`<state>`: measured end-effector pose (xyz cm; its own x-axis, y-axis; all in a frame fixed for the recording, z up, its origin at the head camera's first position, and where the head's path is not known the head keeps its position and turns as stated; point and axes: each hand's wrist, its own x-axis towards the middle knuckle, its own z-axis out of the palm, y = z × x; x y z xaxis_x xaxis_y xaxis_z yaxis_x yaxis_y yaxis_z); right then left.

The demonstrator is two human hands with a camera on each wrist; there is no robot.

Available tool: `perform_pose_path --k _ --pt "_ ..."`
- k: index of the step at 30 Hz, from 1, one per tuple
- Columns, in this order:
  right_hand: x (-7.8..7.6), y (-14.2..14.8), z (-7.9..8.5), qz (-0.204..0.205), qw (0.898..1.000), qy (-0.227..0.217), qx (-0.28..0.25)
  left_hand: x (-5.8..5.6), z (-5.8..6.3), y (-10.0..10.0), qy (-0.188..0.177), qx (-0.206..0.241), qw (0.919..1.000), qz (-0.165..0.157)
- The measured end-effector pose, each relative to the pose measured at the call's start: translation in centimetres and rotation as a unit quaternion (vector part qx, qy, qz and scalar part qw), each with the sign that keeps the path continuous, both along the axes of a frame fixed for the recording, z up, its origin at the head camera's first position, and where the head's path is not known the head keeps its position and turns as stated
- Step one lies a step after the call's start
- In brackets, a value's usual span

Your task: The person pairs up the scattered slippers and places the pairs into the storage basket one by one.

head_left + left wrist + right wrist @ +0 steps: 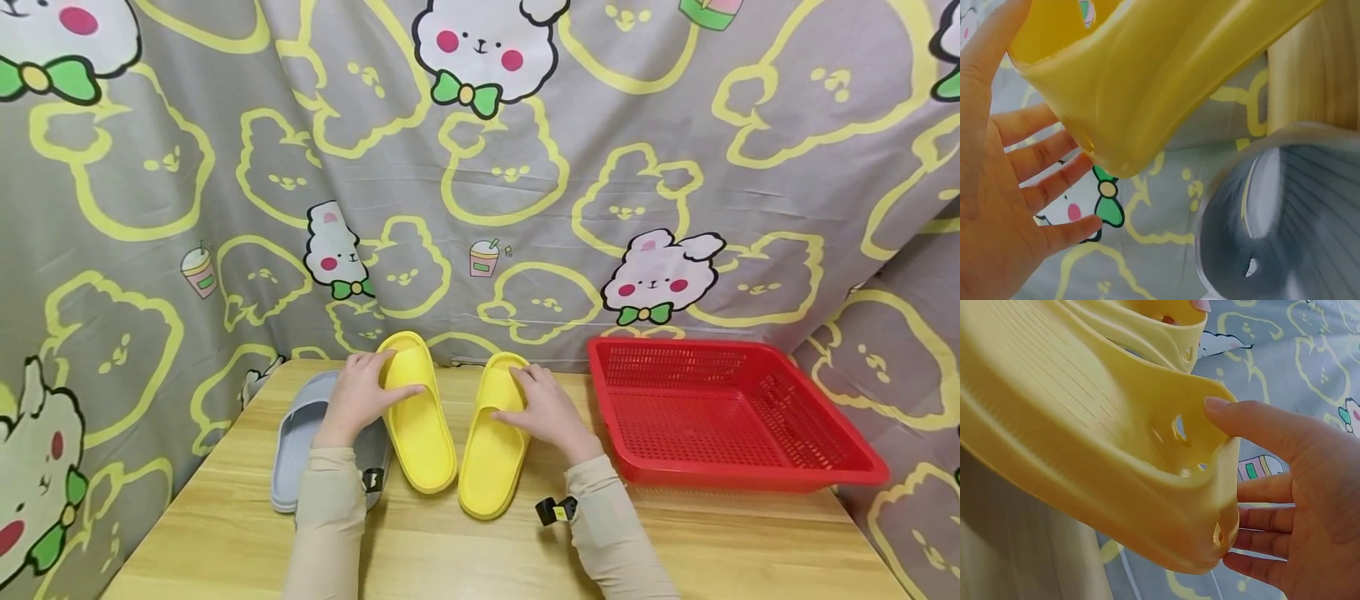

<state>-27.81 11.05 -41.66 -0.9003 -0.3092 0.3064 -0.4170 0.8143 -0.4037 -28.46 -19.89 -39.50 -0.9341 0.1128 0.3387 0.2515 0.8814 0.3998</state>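
Observation:
Two yellow slippers stand side by side over the middle of the wooden table, open heels towards me. My left hand [362, 398] pinches the strap of the left yellow slipper [424, 446], thumb over its edge and fingers along the outer side. The right yellow slipper [489, 471] is gripped the same way by my right hand [553, 414]. In the right wrist view the thumb [1254, 422] hooks inside the strap while the other fingers lie against the outside. A grey slipper [294, 450] lies left of my left forearm; another beside it is mostly hidden under that arm.
A red plastic basket [742, 479] with perforated sides sits on the right of the table [442, 558]. Behind and at both sides hangs a grey patterned curtain [517, 250]. A small black device [555, 511] is strapped at my right wrist.

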Motion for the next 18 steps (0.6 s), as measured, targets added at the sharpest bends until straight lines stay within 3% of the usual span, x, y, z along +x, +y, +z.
perform_pose_path --k 9,18 --pt "0.2 1.1 0.7 -0.009 1.000 0.015 -0.002 0.3 -0.4 -0.1 0.021 0.046 0.9982 0.032" --pt "0.5 2.4 1.2 -0.030 0.999 0.036 -0.011 0.3 -0.9 0.4 0.042 0.036 0.9963 0.067"
